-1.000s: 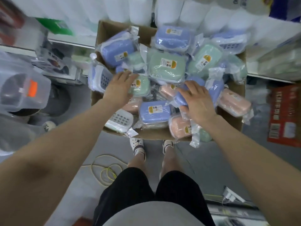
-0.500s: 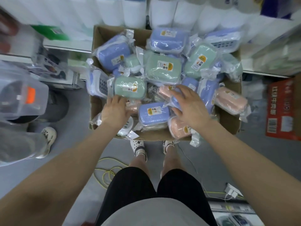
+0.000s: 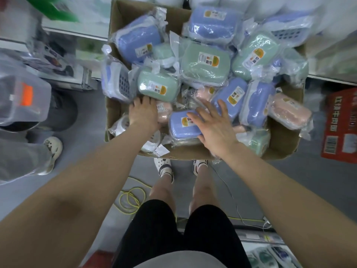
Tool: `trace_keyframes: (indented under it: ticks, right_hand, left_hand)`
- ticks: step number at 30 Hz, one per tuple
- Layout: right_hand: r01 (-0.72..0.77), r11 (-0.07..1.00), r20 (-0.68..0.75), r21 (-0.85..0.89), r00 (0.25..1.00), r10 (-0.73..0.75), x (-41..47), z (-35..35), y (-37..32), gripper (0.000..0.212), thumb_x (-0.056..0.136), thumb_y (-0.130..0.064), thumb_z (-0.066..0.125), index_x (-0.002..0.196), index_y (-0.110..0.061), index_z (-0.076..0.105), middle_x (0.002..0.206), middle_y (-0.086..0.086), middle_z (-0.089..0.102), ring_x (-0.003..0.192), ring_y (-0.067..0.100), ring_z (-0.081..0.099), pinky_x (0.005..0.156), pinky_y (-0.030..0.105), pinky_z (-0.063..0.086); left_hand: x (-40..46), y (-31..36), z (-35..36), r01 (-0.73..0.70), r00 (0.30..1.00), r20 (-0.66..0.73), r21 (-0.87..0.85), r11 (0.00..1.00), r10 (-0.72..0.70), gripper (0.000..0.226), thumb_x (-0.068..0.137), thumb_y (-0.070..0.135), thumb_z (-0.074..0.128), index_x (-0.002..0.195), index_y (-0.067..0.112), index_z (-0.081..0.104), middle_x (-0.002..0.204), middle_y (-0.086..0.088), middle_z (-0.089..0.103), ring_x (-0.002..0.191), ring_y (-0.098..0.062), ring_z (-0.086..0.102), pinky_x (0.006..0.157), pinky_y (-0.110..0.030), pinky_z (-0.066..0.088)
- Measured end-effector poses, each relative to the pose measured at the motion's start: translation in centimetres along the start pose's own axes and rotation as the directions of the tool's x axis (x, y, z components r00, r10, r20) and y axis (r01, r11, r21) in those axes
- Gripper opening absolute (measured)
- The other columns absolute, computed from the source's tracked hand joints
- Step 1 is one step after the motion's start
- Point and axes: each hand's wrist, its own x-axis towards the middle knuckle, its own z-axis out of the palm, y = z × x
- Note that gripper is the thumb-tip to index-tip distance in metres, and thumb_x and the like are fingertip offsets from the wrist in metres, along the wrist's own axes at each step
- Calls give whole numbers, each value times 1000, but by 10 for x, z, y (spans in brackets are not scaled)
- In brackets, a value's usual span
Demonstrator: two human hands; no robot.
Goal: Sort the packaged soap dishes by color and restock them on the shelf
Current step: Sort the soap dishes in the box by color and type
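Note:
A cardboard box stands in front of me, heaped with bagged soap dishes in blue, green and pink. My left hand lies over a pink dish, and its fingertips touch the near edge of a green dish. My right hand is spread flat with straight fingers across a blue dish at the box's front. Its fingertips reach toward a second blue dish. Neither hand holds a package.
Shelves with white rolls run behind the box. A red carton sits on the right. On the left are a clear plastic bin and another person's foot in a white clog. A yellow cable coils by my feet.
My left hand slid back from on top of the green dish to its near edge. My right hand opened out flat and shifted onto the front blue dish.

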Motion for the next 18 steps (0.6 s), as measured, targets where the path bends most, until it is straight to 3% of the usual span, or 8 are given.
trace_keyframes:
  ticks: [4, 7, 14, 18]
  right_hand:
    - [-28, 999, -3, -35, 1000, 28, 2, -4, 5, 70, 67, -19, 80, 131, -15, 52, 128, 8, 57, 134, 34, 42, 113, 59, 21]
    - [-73, 997, -41, -19, 997, 72, -1, -9, 7, 72, 65, -14, 80, 131, -14, 51, 133, 10, 53, 131, 35, 44, 111, 54, 27]
    - [-262, 955, -109, 139, 954, 278, -16, -33, 17, 80, 75, -22, 75, 145, -16, 38, 141, 11, 46, 132, 33, 41, 107, 46, 34]
    - [-300, 910, -151, 287, 924, 352, -25, -46, 33, 80, 71, -13, 79, 143, -11, 44, 134, 17, 52, 121, 38, 51, 95, 49, 44]
  left_hand:
    - [-8, -6, -7, -61, 992, -112, 25, 998, 64, 87, 67, 54, 75, 133, 11, 38, 127, -12, 45, 118, -35, 44, 97, -44, 40]
    - [-20, -11, -21, -111, 962, -246, 49, 993, 120, 84, 64, 53, 72, 130, 11, 41, 120, -12, 47, 111, -33, 47, 93, -45, 42]
    - [-38, -4, -62, -198, 859, -490, -46, 979, 151, 85, 63, 54, 65, 132, 12, 40, 127, -14, 47, 114, -39, 45, 98, -51, 41]
    - [-45, 10, -88, -244, 787, -596, -66, 967, 158, 81, 69, 63, 53, 135, 17, 42, 126, -10, 49, 111, -35, 46, 91, -48, 40]
